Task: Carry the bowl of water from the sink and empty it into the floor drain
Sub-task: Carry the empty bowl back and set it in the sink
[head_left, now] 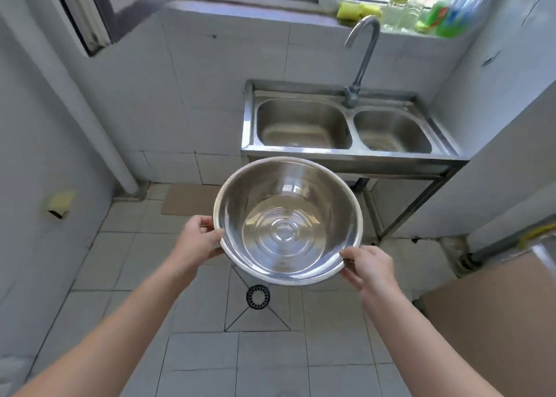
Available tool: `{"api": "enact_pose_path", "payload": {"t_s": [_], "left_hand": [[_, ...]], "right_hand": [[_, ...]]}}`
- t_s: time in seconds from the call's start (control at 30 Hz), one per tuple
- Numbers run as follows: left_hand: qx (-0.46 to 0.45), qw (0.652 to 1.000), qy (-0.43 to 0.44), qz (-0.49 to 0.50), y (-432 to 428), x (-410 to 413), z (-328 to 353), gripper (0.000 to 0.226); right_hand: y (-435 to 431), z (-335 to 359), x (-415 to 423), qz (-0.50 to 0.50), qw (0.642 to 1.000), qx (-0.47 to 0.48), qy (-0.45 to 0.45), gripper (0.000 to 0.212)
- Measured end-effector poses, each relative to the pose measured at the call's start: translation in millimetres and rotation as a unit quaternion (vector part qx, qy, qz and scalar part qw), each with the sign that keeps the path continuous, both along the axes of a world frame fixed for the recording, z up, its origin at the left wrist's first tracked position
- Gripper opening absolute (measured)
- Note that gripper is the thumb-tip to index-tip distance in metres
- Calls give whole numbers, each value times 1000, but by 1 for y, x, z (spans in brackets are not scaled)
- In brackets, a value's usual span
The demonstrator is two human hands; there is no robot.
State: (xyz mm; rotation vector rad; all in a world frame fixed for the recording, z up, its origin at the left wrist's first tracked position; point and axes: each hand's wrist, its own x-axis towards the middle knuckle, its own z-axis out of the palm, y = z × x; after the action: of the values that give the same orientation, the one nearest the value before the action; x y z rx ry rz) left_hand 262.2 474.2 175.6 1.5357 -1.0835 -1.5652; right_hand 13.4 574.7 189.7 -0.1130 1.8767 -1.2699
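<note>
A large stainless steel bowl (287,220) hangs in the air in front of the sink, roughly level, with clear water rippling over its bottom. My left hand (197,240) grips its left rim, thumb over the edge. My right hand (368,265) grips the near right rim the same way. The round black floor drain (257,296) lies in the tiled floor just below and in front of the bowl's near edge. The double steel sink (346,129) stands behind the bowl against the wall.
A curved tap (362,56) rises over the sink. Sponges and bottles (421,8) line the window sill. A cardboard box (493,312) stands at the right. A white pipe (90,116) runs down the left wall, and a brown mat (188,199) lies by it.
</note>
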Motion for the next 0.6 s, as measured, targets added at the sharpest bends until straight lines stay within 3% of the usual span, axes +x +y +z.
{"api": "enact_pose_path", "payload": {"t_s": [0.23, 0.43, 0.6], "left_hand": [[-44, 999, 16, -26, 15, 20, 43, 23], [-65, 995, 53, -57, 11, -1, 63, 43], [-74, 995, 41, -58, -19, -20, 64, 44]], "right_hand": [[30, 58, 9, 51, 995, -80, -26, 15], [32, 67, 11, -1, 993, -114, -44, 15], [6, 61, 0, -32, 991, -125, -42, 17]]}}
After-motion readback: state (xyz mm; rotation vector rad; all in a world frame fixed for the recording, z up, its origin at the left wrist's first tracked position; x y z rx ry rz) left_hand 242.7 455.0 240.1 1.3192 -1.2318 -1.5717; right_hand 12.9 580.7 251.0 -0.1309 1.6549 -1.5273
